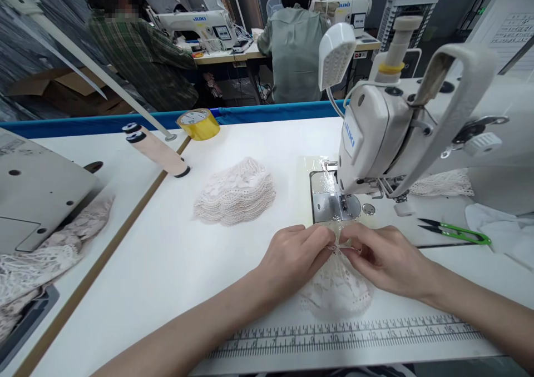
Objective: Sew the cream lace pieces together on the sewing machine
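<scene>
My left hand (297, 254) and my right hand (381, 257) meet just in front of the sewing machine (371, 127). Both are closed, pinching the upper edge of a pale lace piece (337, 291) between fingertips. The lace hangs down from the fingers onto the white table, spreading toward the printed ruler. Behind the fingertips are the metal needle plate (327, 204) and the presser foot (344, 203), with no fabric visibly under the foot. A layered stack of similar lace pieces (236, 192) lies left of the machine.
Green thread snips (456, 231) and white cloth (500, 232) lie at right. A thread cone (156, 150) and a yellow tape roll (198, 124) are at back left. A ruler (342, 335) runs along the front edge. Two people sit beyond, near other sewing machines (196, 29).
</scene>
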Tool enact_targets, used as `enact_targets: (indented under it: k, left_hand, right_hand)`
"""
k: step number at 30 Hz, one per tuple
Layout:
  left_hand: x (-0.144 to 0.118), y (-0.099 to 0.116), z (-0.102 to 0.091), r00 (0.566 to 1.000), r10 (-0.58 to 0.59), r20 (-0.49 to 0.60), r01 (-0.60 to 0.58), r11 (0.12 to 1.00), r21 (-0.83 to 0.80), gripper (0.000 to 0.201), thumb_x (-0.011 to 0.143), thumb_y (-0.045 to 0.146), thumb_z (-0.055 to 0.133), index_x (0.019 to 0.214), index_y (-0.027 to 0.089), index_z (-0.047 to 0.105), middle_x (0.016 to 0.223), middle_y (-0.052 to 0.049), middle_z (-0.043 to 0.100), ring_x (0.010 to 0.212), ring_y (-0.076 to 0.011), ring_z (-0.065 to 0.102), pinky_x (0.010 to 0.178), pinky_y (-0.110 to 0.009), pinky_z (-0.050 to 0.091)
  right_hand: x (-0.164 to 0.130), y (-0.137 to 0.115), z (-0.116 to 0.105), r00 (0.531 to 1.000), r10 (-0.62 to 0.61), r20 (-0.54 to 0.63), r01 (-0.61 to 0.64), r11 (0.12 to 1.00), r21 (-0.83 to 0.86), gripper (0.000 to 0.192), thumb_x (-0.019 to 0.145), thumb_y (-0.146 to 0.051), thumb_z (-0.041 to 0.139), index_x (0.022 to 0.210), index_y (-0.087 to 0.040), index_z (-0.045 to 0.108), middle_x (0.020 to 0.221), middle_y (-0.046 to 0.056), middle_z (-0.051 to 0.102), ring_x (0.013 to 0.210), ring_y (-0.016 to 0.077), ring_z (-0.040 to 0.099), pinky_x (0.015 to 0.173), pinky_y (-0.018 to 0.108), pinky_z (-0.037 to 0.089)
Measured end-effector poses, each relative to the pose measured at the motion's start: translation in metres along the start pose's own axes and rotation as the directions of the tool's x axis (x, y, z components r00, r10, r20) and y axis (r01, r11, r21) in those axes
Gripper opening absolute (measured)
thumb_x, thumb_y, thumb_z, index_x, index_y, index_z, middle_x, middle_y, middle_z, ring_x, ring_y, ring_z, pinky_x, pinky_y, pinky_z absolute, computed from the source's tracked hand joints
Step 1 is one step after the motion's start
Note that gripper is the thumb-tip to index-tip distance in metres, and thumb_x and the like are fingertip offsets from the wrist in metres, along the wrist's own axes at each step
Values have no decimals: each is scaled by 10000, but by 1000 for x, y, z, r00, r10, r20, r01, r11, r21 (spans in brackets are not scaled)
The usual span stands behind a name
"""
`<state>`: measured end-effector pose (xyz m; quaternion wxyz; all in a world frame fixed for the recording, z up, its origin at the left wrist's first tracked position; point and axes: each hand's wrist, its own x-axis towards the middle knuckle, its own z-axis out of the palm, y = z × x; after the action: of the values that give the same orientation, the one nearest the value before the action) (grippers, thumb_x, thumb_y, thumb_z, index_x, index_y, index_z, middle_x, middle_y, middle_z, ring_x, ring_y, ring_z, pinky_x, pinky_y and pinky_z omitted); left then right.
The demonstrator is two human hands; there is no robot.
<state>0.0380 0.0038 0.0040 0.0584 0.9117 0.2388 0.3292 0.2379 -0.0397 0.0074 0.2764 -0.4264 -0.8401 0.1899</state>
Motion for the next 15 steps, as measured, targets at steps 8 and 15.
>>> enact_targets:
  k: [8,15]
  left_hand:
    - [4,9,-8,996,-81,43,85,991,-107,106,937,198,491,832,191,479,680,63,600,544,-63,521,546,-204,387]
    - [-3,13,-2,972,-210,104,231,935,-268,132,888,170,470,1008,204,427,660,72,546,496,-68,488,496,-192,393]
  right_hand:
    - [-2,4,3,991,-87,-106,73,989,-130,103,926,-160,444,978,-200,523,671,-32,616,507,90,522,484,223,388]
    - [-5,3,-4,891,-411,-193,335,882,-332,177,864,-66,549,982,-195,579,631,-32,647,525,112,589,438,250,427]
